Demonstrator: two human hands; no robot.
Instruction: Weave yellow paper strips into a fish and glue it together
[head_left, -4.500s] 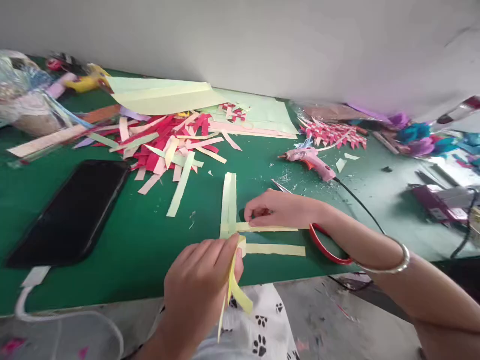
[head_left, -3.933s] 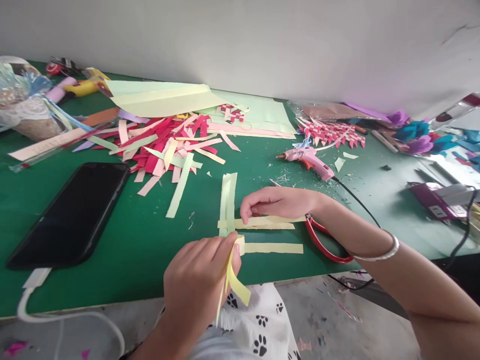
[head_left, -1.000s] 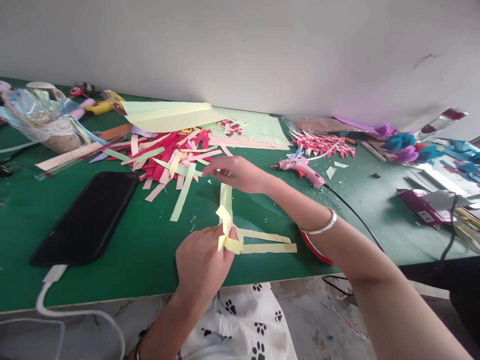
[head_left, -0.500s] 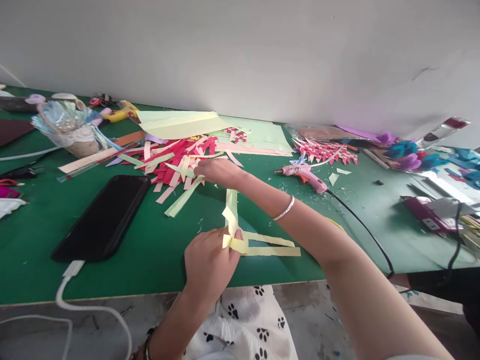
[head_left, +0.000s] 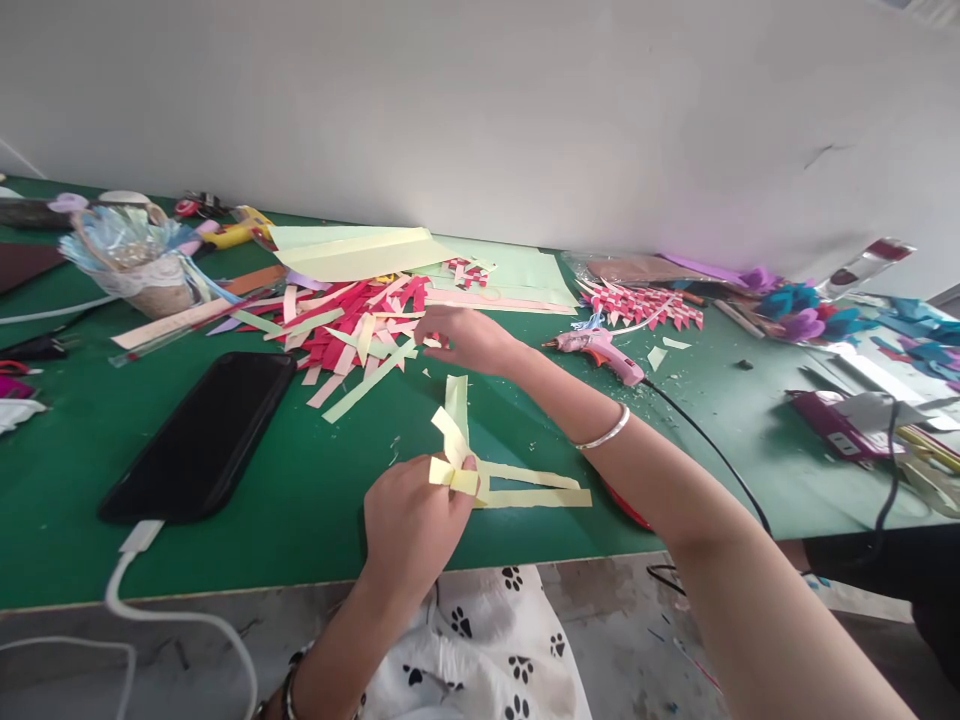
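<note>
My left hand (head_left: 416,515) is closed around several interlaced pale yellow paper strips (head_left: 536,497), low over the table's front part. Two strip ends point right, one reaches away from me, and a short folded loop stands up at the thumb. My right hand (head_left: 469,340) hovers at the right edge of a heap of red, pink and pale green paper strips (head_left: 341,335). Its fingers are loosely bent and apart, and I see nothing held in them. Whether the fingertips touch the heap's nearest strip is unclear.
A black phone (head_left: 202,435) on a white cable lies left. A pink glue gun (head_left: 604,355) rests right of centre, its black cord trailing forward. Pale green sheets (head_left: 360,250), a woven red-and-pink piece (head_left: 637,303) and a purple power block (head_left: 836,425) lie around.
My right hand has drawn back to the right, off the strips at the heap's edge. The left hand keeps its hold on the yellow strips. The view has shifted slightly.
</note>
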